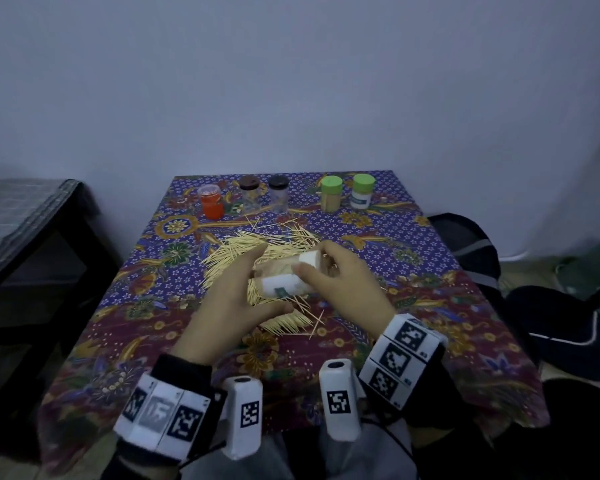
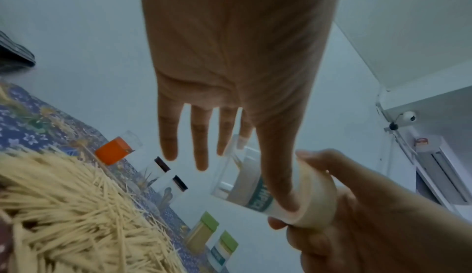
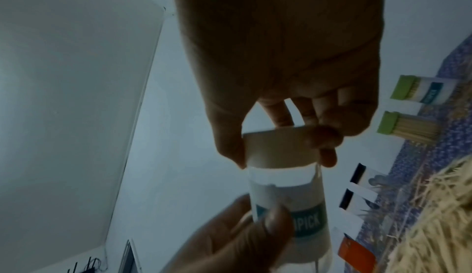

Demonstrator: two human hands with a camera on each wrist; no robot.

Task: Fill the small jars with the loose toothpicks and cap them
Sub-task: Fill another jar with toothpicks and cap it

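Observation:
A small clear jar (image 1: 279,285) with a white and teal label lies on its side above the toothpick pile (image 1: 257,245), held between my two hands. My left hand (image 1: 246,287) holds its body: the thumb lies along the label (image 2: 258,195) and the jar sits between thumb and index finger, the other fingers straight. My right hand (image 1: 336,278) pinches the white cap (image 1: 310,258) on the jar's mouth, thumb on one side and fingers on the other (image 3: 278,148). Loose toothpicks (image 2: 63,216) are heaped on the patterned cloth under both hands.
Along the table's far edge stand an orange jar (image 1: 211,202), two clear dark-capped jars (image 1: 250,194) (image 1: 278,194) and two green-capped jars (image 1: 330,194) (image 1: 362,190). A dark bench (image 1: 32,237) stands to the left, and dark bags (image 1: 551,323) lie on the floor to the right.

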